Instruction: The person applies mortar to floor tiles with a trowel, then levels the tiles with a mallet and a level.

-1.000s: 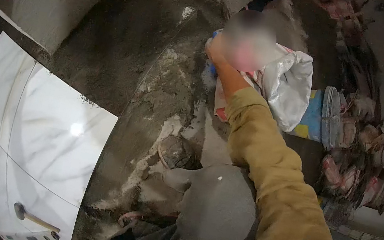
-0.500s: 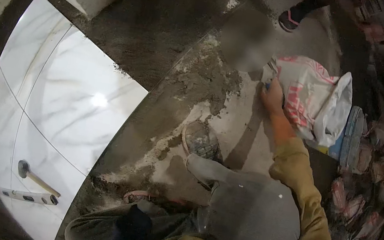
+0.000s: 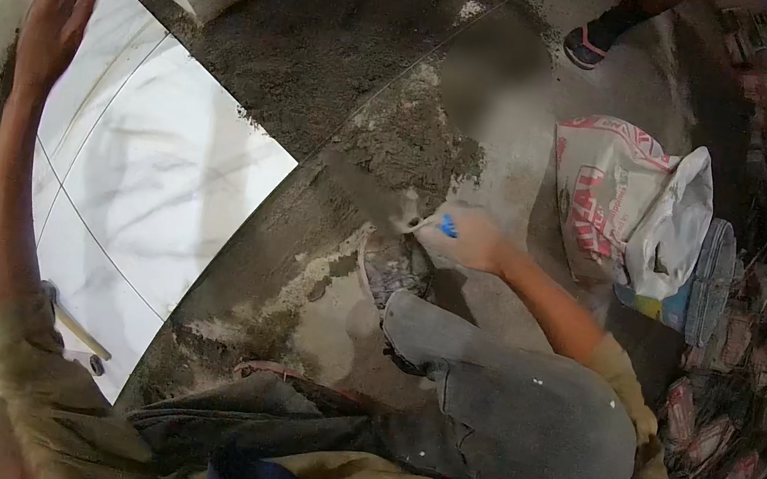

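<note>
My right hand (image 3: 468, 237) is closed round the blue handle of a trowel (image 3: 375, 200). Its blade is smeared by motion and hangs over the grey mortar (image 3: 371, 161) beside my shoe. My left hand (image 3: 56, 27) rests at the far left corner of the white marbled tiles (image 3: 184, 156), its fingers stretched out toward the wall. Near my left sleeve, a mallet (image 3: 84, 334) lies on the tiles, its head partly covered by the arm. Only the end of a spirit level (image 3: 96, 364) shows beside it.
A white sack with red print (image 3: 603, 200) stands on the right, with a bucket (image 3: 709, 284) behind it. Broken bricks (image 3: 740, 350) line the right side. Another person's sandalled foot (image 3: 586, 48) is at the top. A taut string crosses the mortar bed (image 3: 326, 37).
My right hand has swung left from beside the sack to the mortar with the trowel. My left arm has come into view, reaching across the tiles to their far corner.
</note>
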